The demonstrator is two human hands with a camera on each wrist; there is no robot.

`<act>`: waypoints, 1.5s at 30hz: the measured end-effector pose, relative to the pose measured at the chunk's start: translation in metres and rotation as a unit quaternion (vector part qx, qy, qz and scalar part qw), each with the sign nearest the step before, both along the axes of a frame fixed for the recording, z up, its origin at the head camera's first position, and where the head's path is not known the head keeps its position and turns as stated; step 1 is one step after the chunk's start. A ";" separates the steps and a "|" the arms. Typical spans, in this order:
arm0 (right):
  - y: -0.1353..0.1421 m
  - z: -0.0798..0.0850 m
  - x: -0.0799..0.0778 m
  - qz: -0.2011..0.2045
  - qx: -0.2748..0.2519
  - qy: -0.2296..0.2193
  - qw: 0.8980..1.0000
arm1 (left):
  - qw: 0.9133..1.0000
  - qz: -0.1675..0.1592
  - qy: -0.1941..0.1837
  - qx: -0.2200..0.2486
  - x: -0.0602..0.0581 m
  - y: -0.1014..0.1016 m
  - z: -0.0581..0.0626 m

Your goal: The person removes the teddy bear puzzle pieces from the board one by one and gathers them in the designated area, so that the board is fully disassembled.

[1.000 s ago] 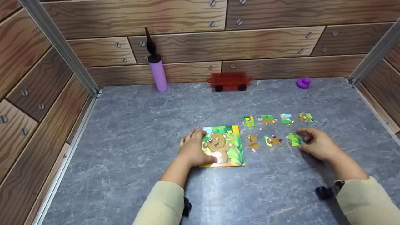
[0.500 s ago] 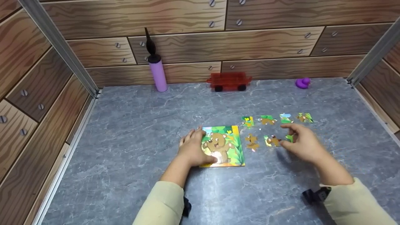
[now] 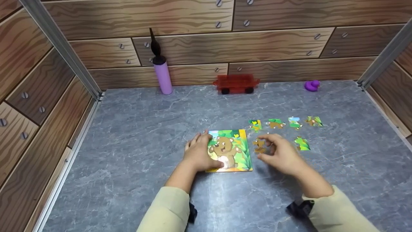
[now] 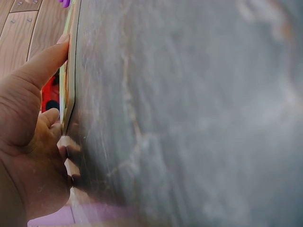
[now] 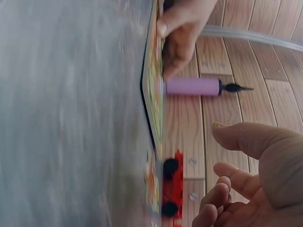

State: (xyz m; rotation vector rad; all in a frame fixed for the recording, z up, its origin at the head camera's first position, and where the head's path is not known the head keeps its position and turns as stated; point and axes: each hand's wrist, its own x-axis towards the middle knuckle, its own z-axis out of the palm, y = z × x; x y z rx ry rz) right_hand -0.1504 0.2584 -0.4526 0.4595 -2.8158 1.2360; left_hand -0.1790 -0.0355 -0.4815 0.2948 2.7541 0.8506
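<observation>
The bear jigsaw puzzle (image 3: 230, 151) lies flat on the grey table. My left hand (image 3: 200, 153) rests on its left side, the thumb lying on the picture and the fingers by the upper left edge. To the right of the puzzle, my right hand (image 3: 285, 154) hovers with thumb and index finger apart, near a brown puzzle piece (image 3: 258, 146). In the right wrist view, nothing is between that hand's thumb and fingers (image 5: 222, 189). A green puzzle piece (image 3: 302, 143) lies right of it. The piece between these two is hidden by the right hand.
Behind lie several loose puzzle pieces in a row, among them a sky-blue one (image 3: 294, 122) and a yellow-green one (image 3: 256, 125). Along the back wall stand a purple hand pump (image 3: 163, 75), a red toy wagon (image 3: 236, 83) and a purple rubber duck (image 3: 311, 85).
My right hand has moved left, from beside the green piece to near the brown piece, with nothing in it. The left hand and the puzzle have stayed in place.
</observation>
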 end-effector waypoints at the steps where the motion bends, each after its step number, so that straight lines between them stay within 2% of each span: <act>1: -0.004 -0.001 0.001 0.003 0.001 -0.002 1.000 | 1.000 0.000 -0.001 0.000 0.000 0.000 0.000; 18: -0.050 -0.011 0.007 0.076 -0.005 -0.069 0.995 | 1.000 0.003 0.003 -0.004 0.001 0.001 0.002; 23: -0.058 -0.014 0.008 0.103 0.023 -0.096 0.990 | 1.000 0.001 0.004 -0.005 0.000 0.001 0.002; 32: -0.069 -0.022 0.007 0.070 0.086 -0.090 0.990 | 1.000 0.000 0.007 0.005 0.001 -0.001 0.001; 45: -0.072 -0.026 0.009 0.035 0.082 -0.093 0.992 | 1.000 -0.003 0.008 0.006 0.002 -0.001 0.002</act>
